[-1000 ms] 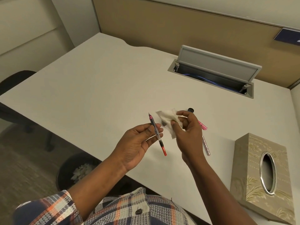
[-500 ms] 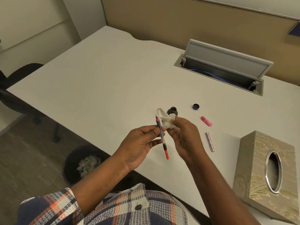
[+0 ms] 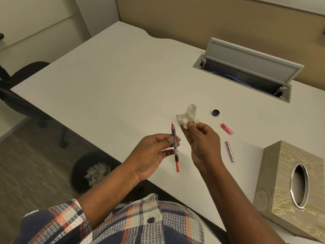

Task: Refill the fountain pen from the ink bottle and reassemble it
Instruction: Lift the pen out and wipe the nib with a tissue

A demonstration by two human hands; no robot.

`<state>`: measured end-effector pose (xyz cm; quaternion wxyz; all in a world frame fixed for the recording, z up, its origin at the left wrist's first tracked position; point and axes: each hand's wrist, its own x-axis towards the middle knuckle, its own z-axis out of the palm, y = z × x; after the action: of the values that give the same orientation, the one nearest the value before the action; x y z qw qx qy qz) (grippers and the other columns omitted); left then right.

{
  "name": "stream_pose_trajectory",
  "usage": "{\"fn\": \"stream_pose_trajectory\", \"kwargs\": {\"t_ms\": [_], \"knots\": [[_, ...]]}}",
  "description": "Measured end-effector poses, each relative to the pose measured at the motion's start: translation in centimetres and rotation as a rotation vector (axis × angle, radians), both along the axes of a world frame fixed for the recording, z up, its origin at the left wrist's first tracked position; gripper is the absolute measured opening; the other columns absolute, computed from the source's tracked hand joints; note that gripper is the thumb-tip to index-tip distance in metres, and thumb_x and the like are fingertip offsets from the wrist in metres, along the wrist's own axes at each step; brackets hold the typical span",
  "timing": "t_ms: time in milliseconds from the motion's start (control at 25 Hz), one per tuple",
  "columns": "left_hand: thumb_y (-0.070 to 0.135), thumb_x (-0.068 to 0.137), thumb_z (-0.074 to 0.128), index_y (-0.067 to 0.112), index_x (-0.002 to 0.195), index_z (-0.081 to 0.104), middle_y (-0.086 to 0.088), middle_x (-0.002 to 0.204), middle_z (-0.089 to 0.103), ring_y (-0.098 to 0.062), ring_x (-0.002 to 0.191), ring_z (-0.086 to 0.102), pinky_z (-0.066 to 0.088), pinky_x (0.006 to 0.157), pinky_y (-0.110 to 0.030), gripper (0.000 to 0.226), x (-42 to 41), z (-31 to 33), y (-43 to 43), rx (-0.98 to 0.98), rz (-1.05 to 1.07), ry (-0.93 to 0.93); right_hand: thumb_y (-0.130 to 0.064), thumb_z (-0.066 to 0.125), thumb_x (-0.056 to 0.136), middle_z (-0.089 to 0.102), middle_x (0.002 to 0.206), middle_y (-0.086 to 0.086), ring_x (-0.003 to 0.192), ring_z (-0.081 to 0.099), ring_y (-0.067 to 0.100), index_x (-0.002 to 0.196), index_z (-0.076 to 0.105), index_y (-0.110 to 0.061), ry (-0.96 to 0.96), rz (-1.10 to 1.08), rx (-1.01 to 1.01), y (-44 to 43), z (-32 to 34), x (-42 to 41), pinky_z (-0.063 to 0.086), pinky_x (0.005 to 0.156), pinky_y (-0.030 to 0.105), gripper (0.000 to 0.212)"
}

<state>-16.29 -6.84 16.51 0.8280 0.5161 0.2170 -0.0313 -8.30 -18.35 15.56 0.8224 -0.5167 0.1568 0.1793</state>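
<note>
My left hand (image 3: 154,152) pinches the bare pen section with its clear converter and red knob (image 3: 175,147), nib pointing up and away. Just to its right, my right hand (image 3: 204,140) holds a crumpled white tissue (image 3: 188,117) a little apart from the nib. On the white desk (image 3: 114,81) lie the small dark bottle cap (image 3: 216,113), a pink pen cap (image 3: 227,128) and the metallic pink barrel (image 3: 230,151). The ink bottle is hidden behind the tissue and my right hand.
A beige patterned tissue box (image 3: 292,187) stands at the right front. An open grey cable hatch (image 3: 246,71) sits at the back of the desk. Below the desk's left edge are a black bin with paper (image 3: 91,171) and a black chair (image 3: 21,88).
The tissue was against the nib half a second ago; my right hand has now drawn it up and to the right, off the pen. The left hand keeps the pen upright.
</note>
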Motion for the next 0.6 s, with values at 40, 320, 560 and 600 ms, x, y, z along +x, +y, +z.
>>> {"fn": "stream_pose_trajectory", "kwargs": {"t_ms": [40,320,560,600], "knots": [[0.005,0.091,0.053,0.003,0.088,0.07,-0.004,0.083,0.072,-0.018,0.089,0.066,0.056,0.073,-0.026,0.018,0.0,-0.09,-0.05,-0.002,-0.002,-0.001,0.001,0.06,0.089,0.072,0.1,0.014,0.091,0.073,0.024,0.095,0.063,0.008,0.013,0.008,0.025,0.07,0.12,-0.09,0.057,0.088,0.032,0.009],[0.011,0.092,0.052,0.008,0.09,0.072,-0.002,0.084,0.072,-0.018,0.088,0.066,0.055,0.077,-0.029,0.02,0.43,-0.37,-0.08,0.017,-0.027,0.001,-0.012,0.061,0.09,0.074,0.101,0.015,0.094,0.072,0.027,0.096,0.07,0.002,0.008,0.157,0.028,0.11,0.65,-0.85,0.058,0.087,0.034,0.017],[0.011,0.092,0.052,0.008,0.09,0.072,-0.002,0.084,0.074,-0.018,0.087,0.068,0.056,0.075,-0.028,0.02,0.68,-0.69,0.1,0.113,-0.07,0.021,-0.002,0.063,0.087,0.075,0.091,0.015,0.087,0.073,0.026,0.081,0.072,0.002,0.063,0.128,0.113,-0.2,0.85,-0.47,0.06,0.08,0.032,0.012],[0.01,0.092,0.052,0.008,0.09,0.072,-0.002,0.083,0.074,-0.016,0.086,0.069,0.056,0.074,-0.026,0.02,0.75,-0.71,0.1,0.141,-0.084,0.019,0.0,0.064,0.085,0.075,0.086,0.014,0.083,0.074,0.024,0.079,0.071,0.003,0.058,0.138,0.082,-0.23,0.85,-0.51,0.06,0.078,0.03,0.01]]}}
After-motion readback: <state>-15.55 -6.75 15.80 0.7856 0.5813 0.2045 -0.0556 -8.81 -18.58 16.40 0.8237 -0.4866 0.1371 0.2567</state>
